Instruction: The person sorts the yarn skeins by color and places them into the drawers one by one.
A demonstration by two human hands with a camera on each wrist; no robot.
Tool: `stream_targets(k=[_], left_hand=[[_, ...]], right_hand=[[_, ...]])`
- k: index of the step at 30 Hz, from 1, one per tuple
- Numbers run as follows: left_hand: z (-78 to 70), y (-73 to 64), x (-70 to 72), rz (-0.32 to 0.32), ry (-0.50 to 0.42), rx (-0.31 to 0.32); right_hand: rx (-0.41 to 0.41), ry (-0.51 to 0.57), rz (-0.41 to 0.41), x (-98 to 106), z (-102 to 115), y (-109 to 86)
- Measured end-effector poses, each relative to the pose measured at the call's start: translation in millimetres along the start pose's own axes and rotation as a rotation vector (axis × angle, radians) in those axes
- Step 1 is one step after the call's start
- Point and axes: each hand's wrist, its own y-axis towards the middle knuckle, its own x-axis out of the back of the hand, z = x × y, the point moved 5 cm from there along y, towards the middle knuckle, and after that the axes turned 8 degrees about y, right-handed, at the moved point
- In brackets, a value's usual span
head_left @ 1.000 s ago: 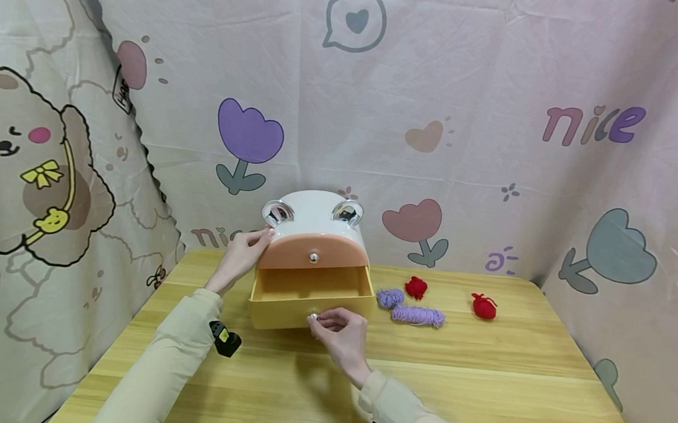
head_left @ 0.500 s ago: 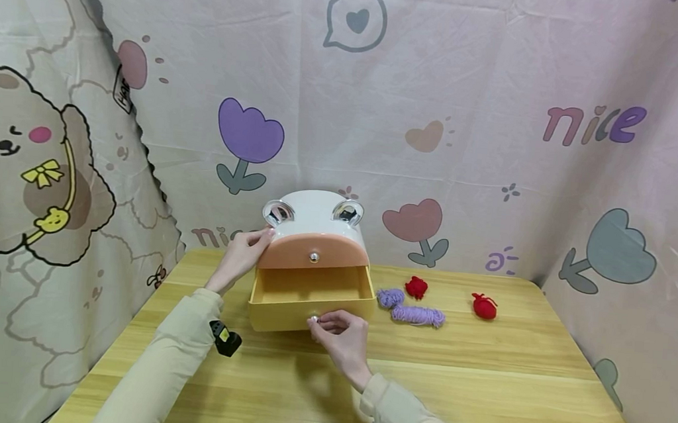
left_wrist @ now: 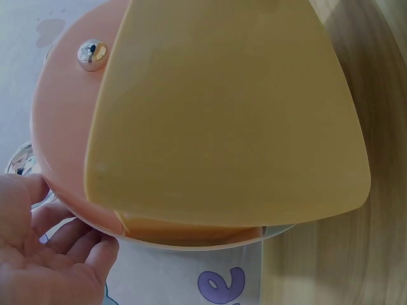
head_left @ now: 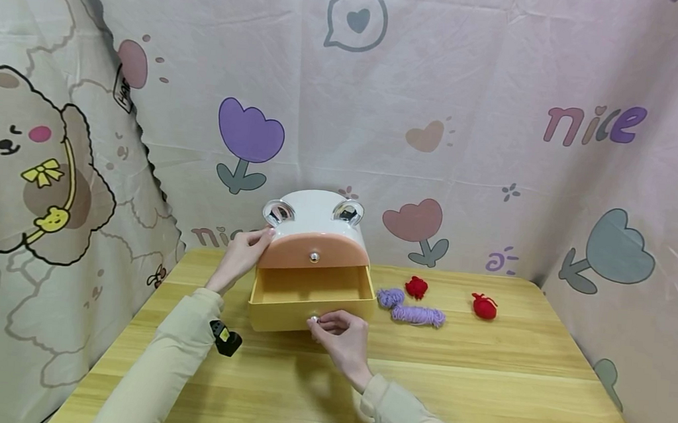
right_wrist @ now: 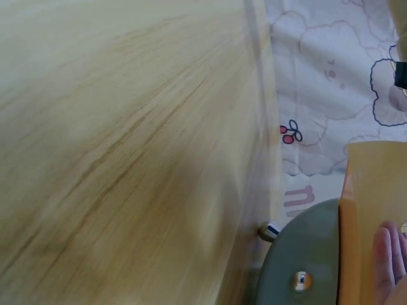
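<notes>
Steadying the white box [head_left: 315,208] near the table's [head_left: 481,375] back edge was managed by the left hand [head_left: 244,250], fingers curled at its side. The yellow drawer [head_left: 279,316], jutting forward, was seemingly held by its knob [head_left: 314,318], pinched by the right hand [head_left: 345,343], though contact was partly hidden. Level, straight handling was judged best.

In the head view, cannot see the whole lower knob [head_left: 314,319] of the open drawer [head_left: 277,315], being partly covered by the right hand [head_left: 341,341]. Can follow neither sleeve [head_left: 160,357] past the picture's near edge, nor the table [head_left: 540,387]. Cannot see the box's far side [head_left: 317,213], nor read fully the printed word [head_left: 217,236] partly behind the left hand [head_left: 244,254]. In the right wrist view, can see only some fingers [right_wrist: 383,257], cut off by the edge.
</notes>
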Motion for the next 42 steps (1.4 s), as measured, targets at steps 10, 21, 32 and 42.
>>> stream_targets(k=[10, 21, 32, 42], left_hand=[[0.0, -0.7, -0.2, 0.006, -0.01, 0.004], [0.1, 0.3, -0.1, -0.002, -0.001, 0.0], [0.1, 0.4, -0.4, 0.0, 0.003, 0.008], [0.2, 0.0, -0.4, 0.004, 0.003, 0.007]], right_hand=[[-0.016, 0.045, 0.111, 12.0, -7.1, -1.1], [-0.022, 0.029, 0.199, 83.5, -17.2, 10.1], [0.006, 0.026, 0.075, 181.7, -25.0, 29.1], [-0.034, -0.103, -0.198, 239.6, -42.7, 40.7]])
